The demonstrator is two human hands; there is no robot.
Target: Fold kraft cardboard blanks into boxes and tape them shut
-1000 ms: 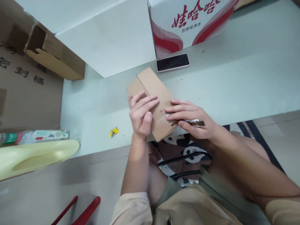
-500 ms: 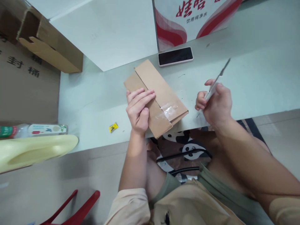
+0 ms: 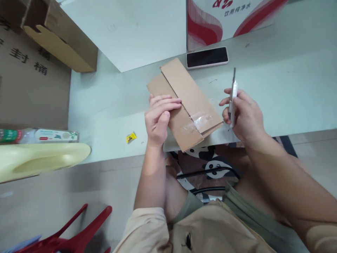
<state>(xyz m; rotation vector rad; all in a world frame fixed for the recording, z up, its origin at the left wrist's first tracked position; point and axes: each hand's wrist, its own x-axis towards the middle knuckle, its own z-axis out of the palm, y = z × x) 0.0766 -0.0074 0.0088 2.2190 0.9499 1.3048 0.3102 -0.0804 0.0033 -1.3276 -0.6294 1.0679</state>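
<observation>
A brown cardboard box (image 3: 194, 92) lies slanted on the pale table, its near end reaching the front edge. Clear tape (image 3: 201, 121) crosses the seam between its flaps at that end. My left hand (image 3: 159, 117) rests on the box's left part, fingers stretched flat across the top and thumb bent alongside. To the right of the box, my right hand (image 3: 246, 114) is closed around a utility knife (image 3: 233, 100) with a whitish handle. The knife's narrow tip points toward the far side, apart from the cardboard.
A phone (image 3: 207, 57) lies beyond the box, before a red-and-white carton (image 3: 207, 26) and a white box (image 3: 147, 33). A yellow wrapper (image 3: 131, 137) lies left. Cardboard cartons (image 3: 71, 49), a bottle (image 3: 52, 135) and a pale yellow object (image 3: 52, 156) occupy the left side.
The view has shifted, so the table's things appear farther right and higher. My right hand has come closer to the box, and the knife has turned from slanting right to nearly straight.
</observation>
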